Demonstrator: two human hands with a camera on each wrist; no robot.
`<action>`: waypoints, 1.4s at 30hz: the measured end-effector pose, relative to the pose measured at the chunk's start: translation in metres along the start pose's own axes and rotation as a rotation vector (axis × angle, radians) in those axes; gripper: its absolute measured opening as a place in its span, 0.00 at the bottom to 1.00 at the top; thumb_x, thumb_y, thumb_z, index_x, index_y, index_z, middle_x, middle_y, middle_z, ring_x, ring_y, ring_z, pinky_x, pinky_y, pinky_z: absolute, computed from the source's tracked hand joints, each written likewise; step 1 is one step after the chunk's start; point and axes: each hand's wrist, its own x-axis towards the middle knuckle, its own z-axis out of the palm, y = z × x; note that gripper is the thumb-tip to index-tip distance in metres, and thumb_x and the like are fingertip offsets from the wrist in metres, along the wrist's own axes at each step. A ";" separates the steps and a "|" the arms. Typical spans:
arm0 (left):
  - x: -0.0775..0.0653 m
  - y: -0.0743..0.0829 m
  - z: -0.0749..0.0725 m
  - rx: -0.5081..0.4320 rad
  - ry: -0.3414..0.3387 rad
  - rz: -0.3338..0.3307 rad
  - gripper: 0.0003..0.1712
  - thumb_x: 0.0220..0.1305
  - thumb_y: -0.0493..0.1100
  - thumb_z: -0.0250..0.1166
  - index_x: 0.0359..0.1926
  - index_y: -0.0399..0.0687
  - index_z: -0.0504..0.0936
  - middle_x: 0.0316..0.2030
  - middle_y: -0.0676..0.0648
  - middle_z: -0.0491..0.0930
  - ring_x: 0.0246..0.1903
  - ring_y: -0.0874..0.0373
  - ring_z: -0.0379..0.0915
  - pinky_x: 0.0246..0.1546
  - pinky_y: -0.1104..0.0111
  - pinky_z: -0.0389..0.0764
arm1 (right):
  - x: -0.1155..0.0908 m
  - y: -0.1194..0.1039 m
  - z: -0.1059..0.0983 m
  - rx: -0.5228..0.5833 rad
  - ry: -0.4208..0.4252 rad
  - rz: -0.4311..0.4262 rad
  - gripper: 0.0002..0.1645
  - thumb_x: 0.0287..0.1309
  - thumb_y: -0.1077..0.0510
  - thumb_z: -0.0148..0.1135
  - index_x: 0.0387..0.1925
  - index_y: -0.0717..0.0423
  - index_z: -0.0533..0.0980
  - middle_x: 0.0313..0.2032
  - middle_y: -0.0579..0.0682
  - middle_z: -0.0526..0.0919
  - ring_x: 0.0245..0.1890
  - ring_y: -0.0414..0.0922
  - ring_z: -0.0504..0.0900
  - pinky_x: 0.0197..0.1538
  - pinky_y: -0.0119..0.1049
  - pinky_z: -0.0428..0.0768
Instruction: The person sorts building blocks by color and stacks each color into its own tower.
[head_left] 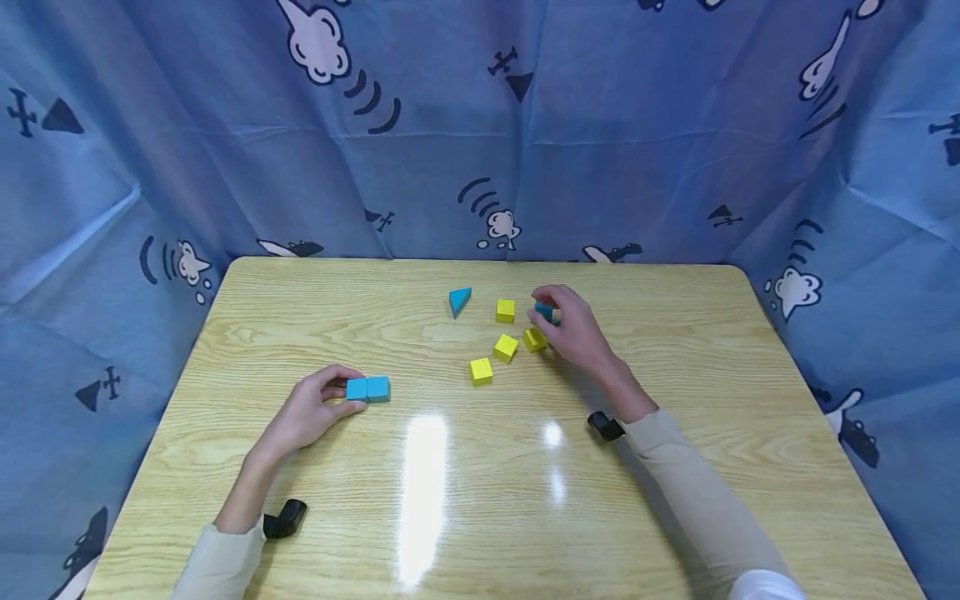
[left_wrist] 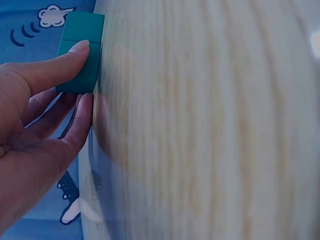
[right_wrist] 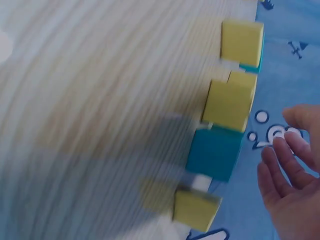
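Two blue cubes (head_left: 367,389) sit side by side on the table, touching. My left hand (head_left: 315,408) grips the left one, thumb on its near face and fingers at the far side; in the left wrist view the thumb (left_wrist: 67,67) lies against that cube. Over at the right, my right hand (head_left: 573,329) is above another blue block (right_wrist: 215,152), which shows between thumb and fingers in the head view. Seen from the right wrist, the fingers (right_wrist: 285,165) are loosely bent, spread from the thumb and apart from the blocks. A yellow block (head_left: 534,339) lies just below this hand.
Left of the right hand stand more yellow cubes: one at the back (head_left: 506,311), another in the middle (head_left: 506,348), and the nearest (head_left: 481,372). A blue triangular block (head_left: 459,302) lies farther back. Patterned blue curtains (head_left: 420,167) surround the wooden table (head_left: 300,317).
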 end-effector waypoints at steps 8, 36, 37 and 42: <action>0.000 0.000 0.000 0.012 -0.001 0.010 0.23 0.64 0.36 0.73 0.59 0.38 0.79 0.55 0.36 0.78 0.52 0.43 0.81 0.49 0.67 0.82 | 0.003 0.018 -0.010 -0.085 -0.064 0.067 0.24 0.71 0.59 0.64 0.63 0.66 0.74 0.58 0.63 0.77 0.59 0.59 0.75 0.62 0.56 0.75; 0.002 -0.001 0.000 0.000 -0.005 -0.010 0.22 0.64 0.35 0.73 0.58 0.39 0.80 0.54 0.37 0.80 0.50 0.46 0.82 0.47 0.69 0.82 | 0.021 0.023 -0.016 0.004 -0.252 0.182 0.22 0.68 0.63 0.66 0.61 0.65 0.75 0.55 0.63 0.79 0.58 0.59 0.78 0.61 0.54 0.79; 0.002 -0.001 0.000 0.001 -0.005 -0.006 0.22 0.64 0.35 0.73 0.58 0.39 0.80 0.54 0.36 0.80 0.50 0.45 0.82 0.47 0.69 0.82 | 0.022 0.023 -0.016 0.013 -0.241 0.179 0.22 0.68 0.63 0.66 0.60 0.65 0.75 0.56 0.63 0.79 0.59 0.59 0.78 0.62 0.54 0.78; 0.001 0.000 -0.002 0.002 0.000 -0.004 0.22 0.64 0.35 0.73 0.58 0.39 0.80 0.53 0.37 0.80 0.50 0.45 0.82 0.47 0.68 0.83 | 0.023 0.017 -0.014 0.063 -0.190 0.153 0.21 0.66 0.62 0.68 0.58 0.63 0.76 0.56 0.61 0.79 0.61 0.59 0.77 0.65 0.54 0.75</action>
